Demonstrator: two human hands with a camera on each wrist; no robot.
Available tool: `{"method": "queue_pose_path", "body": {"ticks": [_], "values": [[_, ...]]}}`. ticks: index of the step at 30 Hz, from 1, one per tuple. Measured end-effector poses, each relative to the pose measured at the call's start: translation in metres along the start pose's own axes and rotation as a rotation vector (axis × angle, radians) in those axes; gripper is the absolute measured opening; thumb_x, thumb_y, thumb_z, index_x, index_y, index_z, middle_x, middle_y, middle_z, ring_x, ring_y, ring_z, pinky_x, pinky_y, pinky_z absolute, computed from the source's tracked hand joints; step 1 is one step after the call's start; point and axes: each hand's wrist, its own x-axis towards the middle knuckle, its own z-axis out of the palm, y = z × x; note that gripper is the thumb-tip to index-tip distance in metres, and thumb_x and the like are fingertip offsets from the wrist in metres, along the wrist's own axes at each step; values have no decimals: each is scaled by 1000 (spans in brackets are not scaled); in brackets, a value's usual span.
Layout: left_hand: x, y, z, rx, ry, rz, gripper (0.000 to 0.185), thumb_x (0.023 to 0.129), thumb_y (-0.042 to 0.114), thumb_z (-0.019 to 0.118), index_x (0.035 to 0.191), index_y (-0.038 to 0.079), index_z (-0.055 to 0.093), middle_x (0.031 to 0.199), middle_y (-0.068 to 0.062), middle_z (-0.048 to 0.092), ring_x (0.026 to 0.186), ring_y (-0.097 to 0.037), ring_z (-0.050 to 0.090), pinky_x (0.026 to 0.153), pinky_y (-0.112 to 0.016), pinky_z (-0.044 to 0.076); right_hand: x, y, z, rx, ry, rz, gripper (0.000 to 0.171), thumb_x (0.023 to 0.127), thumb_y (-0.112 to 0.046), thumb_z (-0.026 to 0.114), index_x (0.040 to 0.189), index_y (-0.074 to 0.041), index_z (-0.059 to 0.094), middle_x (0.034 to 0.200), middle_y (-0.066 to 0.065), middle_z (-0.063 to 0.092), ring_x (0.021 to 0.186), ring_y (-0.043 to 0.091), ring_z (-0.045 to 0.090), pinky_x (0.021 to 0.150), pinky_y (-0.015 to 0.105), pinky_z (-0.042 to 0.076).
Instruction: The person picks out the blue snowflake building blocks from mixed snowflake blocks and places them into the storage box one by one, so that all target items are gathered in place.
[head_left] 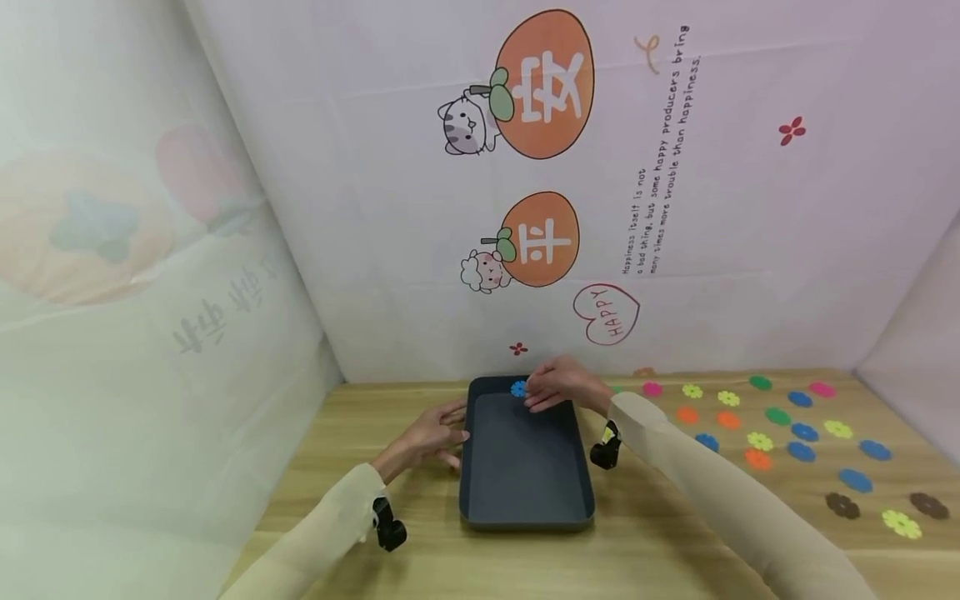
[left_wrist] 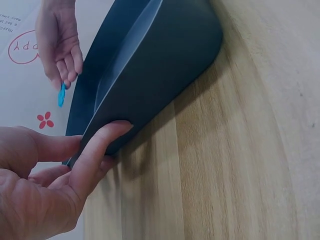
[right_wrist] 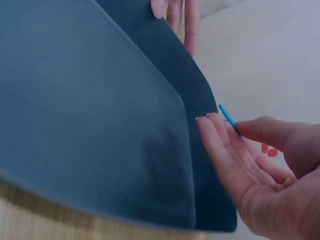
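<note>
Tray: dark slate-blue, rectangular, rounded corners, low sloping walls, smooth matte inside; lay lengthwise on the table in front of me, nothing on its floor.

Table: pale wood, straight grain, lightly glossy.

Blue flower: small flat disc with a scalloped petal edge, thin as a chip when seen edge-on in the wrist views. It was at the tray's far end, above the far rim, pinched between the thumb and fingertips of my right hand. The other fingers of that hand lay long and close together, loosely bent, over the tray's far wall.

Left hand: spread and relaxed on the table just beside the tray's left wall. In the left wrist view my thumb pressed flat against the outer wall near its rim; the fingers held nothing.

Loose flowers: same flat scalloped shape, in pink, yellow, green, blue, orange and brown, scattered over the table to my right, well apart from the tray.

Backdrop: pale, faintly creased sheet, printed with two orange fruits bearing white characters, a cat, a sheep, a "HAPPY" heart and small red blossoms.

Sleeves: cream, smooth fabric, on both arms; a black clip-like mount sat at each wrist.
</note>
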Motion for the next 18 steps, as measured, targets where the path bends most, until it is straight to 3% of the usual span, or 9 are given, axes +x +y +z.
{"method": "queue_pose_path", "body": {"ticks": [7, 11, 18], "values": [[4, 3, 2, 28, 3, -16, 73, 102, -5, 59, 166, 4, 24, 166, -29, 31, 131, -42, 61, 60, -32, 67, 5, 1, 17, -25, 0, -13, 25, 102, 0, 62, 115, 21, 65, 104, 36, 73, 93, 41, 78, 91, 55, 63], [7, 2, 5, 15, -3, -18, 73, 103, -5, 59, 166, 5, 24, 166, -29, 30, 134, -43, 59, 61, -33, 67, 11, 3, 29, -36, 17, 27, 25, 102, 1, 61, 115, 21, 64, 105, 38, 72, 90, 39, 79, 91, 53, 63], [5, 4, 7, 11, 2, -19, 72, 102, -5, 59, 166, 3, 24, 165, -30, 32, 136, -45, 56, 62, -35, 67, 27, 6, 51, -27, 69, 21, 22, 101, 3, 61, 111, 23, 65, 104, 39, 72, 88, 39, 79, 86, 49, 65]]}}
